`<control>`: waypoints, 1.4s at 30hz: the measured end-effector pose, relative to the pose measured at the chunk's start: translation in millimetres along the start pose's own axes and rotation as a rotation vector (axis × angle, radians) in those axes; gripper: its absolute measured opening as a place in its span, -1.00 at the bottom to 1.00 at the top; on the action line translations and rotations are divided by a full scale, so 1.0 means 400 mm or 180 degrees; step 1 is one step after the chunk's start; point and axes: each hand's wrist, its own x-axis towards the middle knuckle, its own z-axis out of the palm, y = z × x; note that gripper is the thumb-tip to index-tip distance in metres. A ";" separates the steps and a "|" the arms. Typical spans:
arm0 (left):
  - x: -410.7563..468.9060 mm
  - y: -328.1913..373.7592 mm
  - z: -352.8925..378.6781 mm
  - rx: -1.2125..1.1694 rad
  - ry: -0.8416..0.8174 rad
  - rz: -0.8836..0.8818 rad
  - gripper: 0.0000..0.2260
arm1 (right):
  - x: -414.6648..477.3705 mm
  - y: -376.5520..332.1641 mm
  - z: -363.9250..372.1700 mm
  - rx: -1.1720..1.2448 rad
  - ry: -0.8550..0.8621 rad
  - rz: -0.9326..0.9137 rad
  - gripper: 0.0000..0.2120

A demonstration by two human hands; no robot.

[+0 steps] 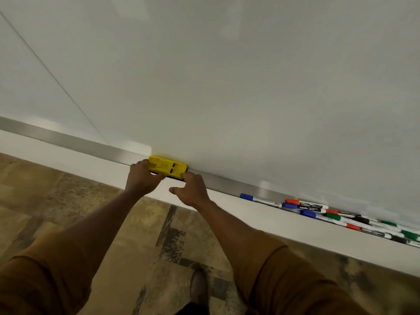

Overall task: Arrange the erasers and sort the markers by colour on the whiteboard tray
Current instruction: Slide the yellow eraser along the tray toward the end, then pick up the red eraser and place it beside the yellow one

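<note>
Whiteboard tray (pixel 68 140) | yellow eraser (pixel 167 165) | left hand (pixel 142 178), right hand (pixel 193 189) touching

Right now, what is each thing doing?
Yellow eraser: lying flat on the tray, held at both ends.
Left hand: fingers gripping the eraser's left end.
Right hand: fingers touching the right end.
Markers: capped, colours jumbled together.
Tray: holding everything.

**Setting: office or classroom-type room**

A large wall-mounted whiteboard (pixel 227 76) fills the upper frame, with a metal tray (pixel 79 142) running along its lower edge. Dry-erase markers (pixel 336 214) lie heaped at lower right of the tray. Patterned commercial carpet (pixel 145 235) covers the floor across the bottom of the frame.
</note>
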 end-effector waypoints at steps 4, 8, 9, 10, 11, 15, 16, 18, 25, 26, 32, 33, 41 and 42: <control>-0.014 0.004 0.025 0.0415 -0.0078 -0.0109 -0.32 | -0.014 0.019 -0.013 -0.0522 -0.0227 -0.0280 -0.44; -0.083 0.057 0.057 0.0426 0.0476 -0.0148 -0.39 | -0.053 0.084 -0.066 -0.0329 -0.0016 -0.0307 -0.42; -0.106 0.077 0.071 0.0371 0.0613 -0.0012 -0.44 | -0.067 0.108 -0.086 -0.0274 0.0095 -0.0356 -0.50; -0.130 0.102 0.087 0.0285 0.0711 0.0145 -0.48 | -0.085 0.134 -0.108 -0.0214 0.0206 -0.0400 -0.57; -0.154 0.128 0.104 0.0184 0.0749 0.0305 -0.54 | -0.104 0.162 -0.133 -0.0151 0.0326 -0.0418 -0.62; -0.247 0.257 0.187 -0.0034 0.0517 0.0741 -0.95 | -0.190 0.284 -0.254 -0.0089 0.0893 -0.0303 -0.74; -0.268 0.293 0.211 -0.0041 0.0404 0.0756 -0.99 | -0.214 0.317 -0.289 -0.0087 0.0994 -0.0225 -0.76; -0.309 0.364 0.262 -0.0089 0.0143 0.0808 -0.96 | -0.266 0.386 -0.359 -0.0098 0.1189 -0.0071 -0.79; -0.434 0.616 0.445 -0.0348 -0.0749 0.1449 -0.89 | -0.470 0.612 -0.587 0.0095 0.1924 0.0817 -0.90; -0.450 0.653 0.472 -0.0360 -0.0856 0.1521 -0.90 | -0.501 0.643 -0.618 0.0096 0.2006 0.0903 -0.92; -0.561 0.871 0.630 -0.0656 -0.1202 0.1791 -0.94 | -0.672 0.817 -0.807 0.0066 0.2401 0.1292 -0.91; -0.581 0.906 0.658 -0.0692 -0.1275 0.1833 -0.95 | -0.698 0.846 -0.839 0.0058 0.2486 0.1335 -0.90; -0.751 1.176 0.880 -0.0792 -0.1549 0.2178 -0.78 | -0.870 1.104 -1.085 0.0148 0.2965 0.1865 -0.86; -0.772 1.207 0.906 -0.0793 -0.1623 0.2216 -0.76 | -0.886 1.134 -1.112 0.0142 0.2997 0.1967 -0.86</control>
